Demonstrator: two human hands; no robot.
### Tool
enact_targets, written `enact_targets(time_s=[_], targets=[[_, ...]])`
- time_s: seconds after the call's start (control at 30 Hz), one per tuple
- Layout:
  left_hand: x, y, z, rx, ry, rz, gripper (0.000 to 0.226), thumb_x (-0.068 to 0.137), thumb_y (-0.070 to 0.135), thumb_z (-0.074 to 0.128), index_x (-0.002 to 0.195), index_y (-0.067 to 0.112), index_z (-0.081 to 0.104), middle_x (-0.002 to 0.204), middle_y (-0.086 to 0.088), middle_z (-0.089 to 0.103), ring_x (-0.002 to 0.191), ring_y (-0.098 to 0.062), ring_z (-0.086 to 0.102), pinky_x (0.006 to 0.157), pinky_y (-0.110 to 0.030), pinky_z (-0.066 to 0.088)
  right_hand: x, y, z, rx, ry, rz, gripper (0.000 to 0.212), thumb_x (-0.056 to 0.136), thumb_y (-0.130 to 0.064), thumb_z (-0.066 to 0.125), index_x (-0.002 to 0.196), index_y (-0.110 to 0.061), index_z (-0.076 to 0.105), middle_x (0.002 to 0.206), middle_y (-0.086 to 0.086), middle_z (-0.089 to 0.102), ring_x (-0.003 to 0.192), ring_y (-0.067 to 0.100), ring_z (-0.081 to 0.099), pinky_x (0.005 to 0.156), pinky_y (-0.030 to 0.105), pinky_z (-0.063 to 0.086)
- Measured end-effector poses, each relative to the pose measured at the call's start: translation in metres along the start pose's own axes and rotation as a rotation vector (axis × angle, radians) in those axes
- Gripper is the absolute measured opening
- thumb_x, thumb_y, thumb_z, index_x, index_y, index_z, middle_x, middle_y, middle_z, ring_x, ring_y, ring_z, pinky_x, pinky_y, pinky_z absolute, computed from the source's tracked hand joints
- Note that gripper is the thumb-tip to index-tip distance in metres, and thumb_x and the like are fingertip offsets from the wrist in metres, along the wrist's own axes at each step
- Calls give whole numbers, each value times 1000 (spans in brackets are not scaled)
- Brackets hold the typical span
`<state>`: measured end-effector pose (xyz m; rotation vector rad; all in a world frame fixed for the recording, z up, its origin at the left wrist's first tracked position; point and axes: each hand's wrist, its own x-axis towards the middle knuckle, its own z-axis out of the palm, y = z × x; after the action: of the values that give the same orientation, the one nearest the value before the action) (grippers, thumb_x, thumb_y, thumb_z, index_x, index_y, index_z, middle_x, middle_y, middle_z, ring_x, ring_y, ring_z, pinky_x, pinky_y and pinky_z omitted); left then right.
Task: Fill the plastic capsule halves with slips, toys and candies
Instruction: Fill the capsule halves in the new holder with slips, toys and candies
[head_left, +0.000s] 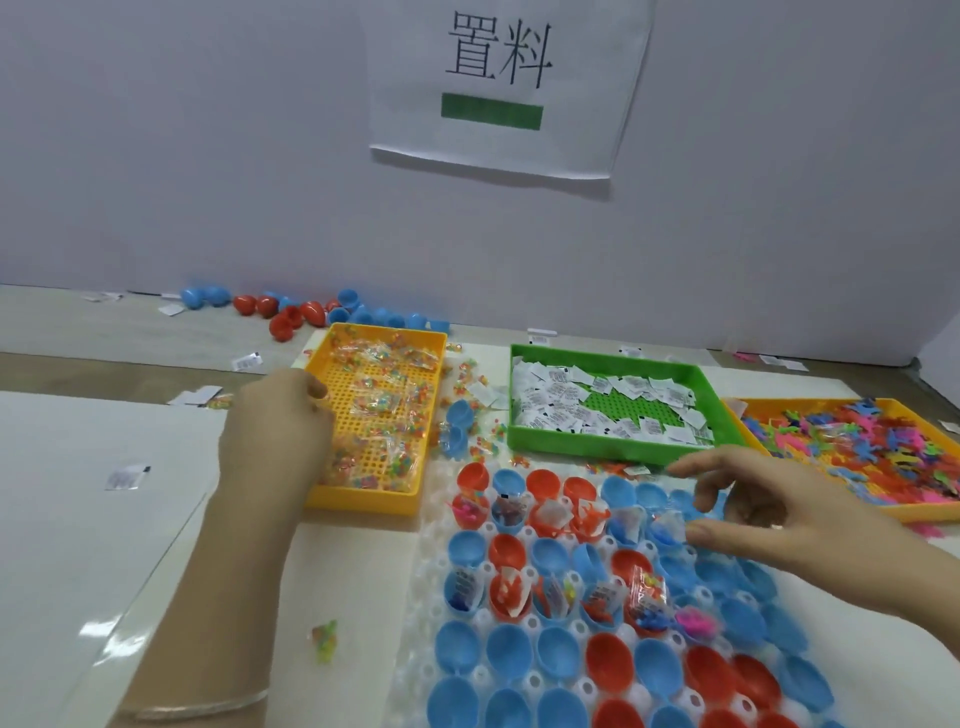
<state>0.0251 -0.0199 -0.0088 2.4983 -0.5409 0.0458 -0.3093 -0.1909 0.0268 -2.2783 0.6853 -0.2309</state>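
Three trays in a row behind the holder grid (431, 587) of capsule halves (550, 649).
The candy tray (363, 501) stands left, the slip tray (597, 449) in the middle and the toy tray (935, 512) right; the capsule halves sit in the holder grid's cups. Loose shells (288, 322) lie along the wall (208, 156) behind the candy tray, and a stray candy packet (324, 634) lies on the table (78, 519) left of the holder grid.

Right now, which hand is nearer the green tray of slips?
Right. The right hand hovers just before the near wall of the green tray, over the capsule halves; the left hand reaches into the yellow candy tray, off to its left.
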Motion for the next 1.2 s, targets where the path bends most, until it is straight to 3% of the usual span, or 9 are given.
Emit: enact_targets(time_s=[0.3, 0.4, 0.47, 0.57, 0.67, 0.8, 0.93, 1.07, 1.2], targets=[[-11, 13, -7, -54, 209, 137, 23, 90, 32, 70, 109, 19, 71, 101, -5, 74, 93, -26, 65, 65, -31, 42, 60, 3, 2, 77, 226, 33, 30, 72, -51, 65, 102, -44, 62, 93, -10, 65, 65, 7, 61, 51, 16, 49], [-14, 16, -5, -90, 259, 175, 25, 89, 37, 70, 111, 24, 71, 102, -2, 74, 94, -25, 65, 66, -32, 42, 84, 8, 4, 34, 264, 70, 16, 84, -37, 67, 100, -39, 62, 98, -4, 65, 73, 11, 61, 60, 20, 46], [-16, 20, -6, -498, 172, 151, 22, 86, 33, 74, 107, 25, 71, 98, 1, 74, 87, -17, 69, 66, -29, 50, 96, 4, 9, 68, 286, 51, 11, 88, -30, 65, 96, -37, 63, 97, -4, 66, 71, 8, 61, 59, 20, 47], [-22, 36, -10, -1290, -212, -153, 17, 82, 21, 75, 98, 20, 70, 83, 0, 77, 73, -14, 74, 54, -21, 56, 106, -11, 19, 188, 277, -1, 10, 90, -26, 64, 94, -34, 65, 94, -5, 67, 63, 3, 63, 52, 21, 53], [-31, 51, -3, -1622, -531, -440, 23, 84, 12, 71, 106, 6, 67, 84, -7, 77, 78, -21, 76, 52, -20, 56, 115, -20, 25, 136, 257, -39, 9, 89, -29, 64, 95, -35, 65, 94, -12, 67, 71, 1, 64, 53, 18, 52], [-42, 61, 8, -1691, -685, -469, 31, 77, -2, 72, 107, 1, 65, 92, -16, 76, 80, -22, 76, 57, -21, 58, 130, -14, 25, -76, 252, 57, 19, 92, -27, 60, 110, -27, 64, 110, -7, 66, 91, 7, 59, 72, 24, 48], [-47, 66, 13, -1590, -694, -304, 49, 61, 1, 73, 109, 0, 66, 91, -14, 76, 79, -20, 75, 61, -20, 58, 141, 4, 28, -431, 19, 291, 38, 95, -30, 56, 128, -13, 58, 132, 7, 58, 111, 19, 57, 93, 33, 43], [-51, 69, 16, -1505, -695, -242, 45, 59, 3, 75, 103, 1, 69, 87, -14, 77, 75, -20, 75, 61, -19, 58, 146, 13, 31, -366, 76, 283, 15, 88, -24, 66, 101, -18, 72, 117, 1, 67, 79, 5, 55, 71, 24, 44], [-57, 73, 19, -1502, -714, -224, 35, 68, -1, 75, 102, 1, 69, 85, -13, 77, 74, -20, 75, 61, -19, 57, 146, 12, 28, -243, 108, 250, 8, 80, -21, 76, 75, -23, 71, 91, -6, 71, 76, 6, 59, 60, 20, 42]])
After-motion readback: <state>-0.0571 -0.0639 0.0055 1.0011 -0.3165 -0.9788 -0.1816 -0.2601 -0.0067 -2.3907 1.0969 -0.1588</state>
